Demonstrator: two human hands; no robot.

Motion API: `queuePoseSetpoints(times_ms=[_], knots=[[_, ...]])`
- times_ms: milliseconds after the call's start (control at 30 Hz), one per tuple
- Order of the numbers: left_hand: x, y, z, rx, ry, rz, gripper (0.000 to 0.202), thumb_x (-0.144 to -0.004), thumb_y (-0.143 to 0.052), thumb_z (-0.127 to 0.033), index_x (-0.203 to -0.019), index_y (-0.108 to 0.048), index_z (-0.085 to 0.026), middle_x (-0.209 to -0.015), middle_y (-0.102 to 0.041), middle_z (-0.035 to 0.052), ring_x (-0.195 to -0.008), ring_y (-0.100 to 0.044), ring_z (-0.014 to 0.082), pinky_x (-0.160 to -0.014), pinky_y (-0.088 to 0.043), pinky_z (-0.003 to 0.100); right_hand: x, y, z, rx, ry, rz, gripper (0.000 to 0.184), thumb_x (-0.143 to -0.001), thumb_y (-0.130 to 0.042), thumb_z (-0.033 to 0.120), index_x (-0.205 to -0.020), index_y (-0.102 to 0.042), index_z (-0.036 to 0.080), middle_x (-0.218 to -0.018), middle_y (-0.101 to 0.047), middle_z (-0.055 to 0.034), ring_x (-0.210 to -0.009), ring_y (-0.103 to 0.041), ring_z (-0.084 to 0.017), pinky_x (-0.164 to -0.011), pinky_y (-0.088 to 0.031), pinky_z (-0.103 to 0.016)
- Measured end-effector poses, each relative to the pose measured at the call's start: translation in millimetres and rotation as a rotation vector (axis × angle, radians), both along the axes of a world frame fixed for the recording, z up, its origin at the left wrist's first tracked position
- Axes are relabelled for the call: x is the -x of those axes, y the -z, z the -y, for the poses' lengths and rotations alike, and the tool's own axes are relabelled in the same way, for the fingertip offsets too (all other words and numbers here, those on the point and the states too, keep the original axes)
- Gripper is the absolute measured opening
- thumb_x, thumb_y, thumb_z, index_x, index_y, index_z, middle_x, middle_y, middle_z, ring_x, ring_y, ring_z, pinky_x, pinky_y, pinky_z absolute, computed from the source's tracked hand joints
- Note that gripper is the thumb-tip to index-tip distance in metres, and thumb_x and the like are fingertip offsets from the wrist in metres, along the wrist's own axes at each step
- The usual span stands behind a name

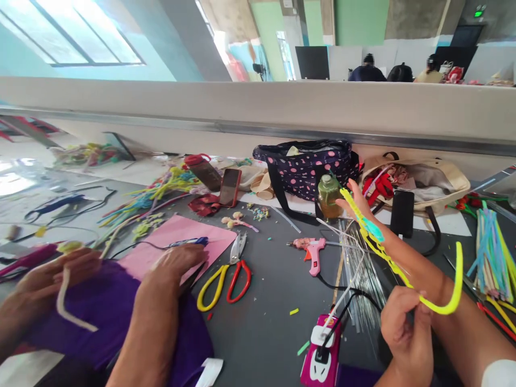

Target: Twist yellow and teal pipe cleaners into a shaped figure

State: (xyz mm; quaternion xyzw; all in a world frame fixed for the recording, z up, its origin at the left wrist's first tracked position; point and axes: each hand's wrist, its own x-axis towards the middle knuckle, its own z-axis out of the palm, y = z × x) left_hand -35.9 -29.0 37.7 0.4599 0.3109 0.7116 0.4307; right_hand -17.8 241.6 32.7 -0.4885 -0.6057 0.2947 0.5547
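My left hand pinches a fuzzy yellow pipe cleaner at the lower right. One end curls up beyond my fingers. Its long twisted length, with a turquoise patch, slants up and leftward across my other forearm. My right hand is stretched out in front of the green bottle, thumb and fingers apart. The yellow strip overlaps it, and whether they touch is unclear. Below lie a pink glue gun, a bundle of thin wires and a magenta power strip.
At left, a co-worker's hands work above purple cloth; one holds a beige pipe cleaner. Scissors with yellow and red handles lie mid-table. A patterned bag, beige bag and phone line the wall. Coloured pipe cleaners sit right.
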Motion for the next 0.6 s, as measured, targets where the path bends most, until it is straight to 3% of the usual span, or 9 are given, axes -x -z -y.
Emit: queuePoseSetpoints(times_ms=[100,167,267,367,500,600], knots=[[-4,2.1,-3,0.000,0.045,-0.053,0.013,-0.090,-0.057,-0.022,-0.083,-0.067,-0.018,-0.071,-0.062,0.0033,-0.066,-0.057,0.0140,-0.062,-0.045,0.026,-45,-11.2,57,0.037,0.022,-0.199,0.045,-0.076,-0.066,0.050,-0.111,-0.063,0.022,-0.099,-0.070,-0.0080,-0.095,-0.066,-0.023,-0.085,-0.052,-0.039],[-7,1.4,-6,0.001,0.082,-0.115,0.013,-0.090,-0.057,-0.022,-0.086,-0.068,-0.018,-0.070,-0.061,0.0023,-0.065,-0.056,0.0131,-0.062,-0.045,0.025,-76,-13.6,108,0.077,0.090,-0.228,0.032,-0.079,-0.065,0.046,-0.095,-0.068,0.020,-0.079,-0.070,-0.0038,-0.076,-0.065,-0.018,-0.074,-0.052,-0.033],[-14,-0.4,-9,0.023,0.126,-0.181,0.014,-0.089,-0.058,-0.025,-0.082,-0.067,-0.016,-0.071,-0.062,0.0022,-0.066,-0.056,0.0127,-0.063,-0.045,0.024,-112,-5.5,190,0.167,0.254,-0.301,0.030,-0.079,-0.066,0.044,-0.092,-0.069,0.018,-0.070,-0.067,-0.0017,-0.061,-0.060,-0.014,-0.056,-0.046,-0.025],[-23,1.6,-10,0.038,0.191,-0.226,0.016,-0.089,-0.060,-0.029,-0.082,-0.068,-0.016,-0.073,-0.064,0.0027,-0.067,-0.058,0.0129,-0.063,-0.047,0.024,-130,10.3,253,0.193,0.360,-0.445,0.028,-0.076,-0.070,0.042,-0.092,-0.068,0.019,-0.069,-0.064,0.0010,-0.049,-0.048,-0.008,-0.045,-0.037,-0.021],[-34,11.3,-9,0.036,0.233,-0.303,0.018,-0.087,-0.061,-0.032,-0.083,-0.069,-0.016,-0.073,-0.066,0.0028,-0.064,-0.060,0.0130,-0.062,-0.049,0.024,-133,22.4,290,0.178,0.190,-0.422,0.023,-0.075,-0.073,0.038,-0.089,-0.070,0.021,-0.072,-0.066,-0.0005,-0.054,-0.051,-0.011,-0.049,-0.041,-0.024],[-39,18.3,-11,-0.013,0.240,-0.394,0.018,-0.087,-0.060,-0.031,-0.082,-0.070,-0.016,-0.073,-0.068,0.0030,-0.063,-0.060,0.0126,-0.062,-0.049,0.024,-135,23.7,295,0.112,0.215,-0.417,0.025,-0.074,-0.073,0.037,-0.094,-0.071,0.023,-0.086,-0.070,-0.0033,-0.073,-0.061,-0.018,-0.064,-0.050,-0.030]])
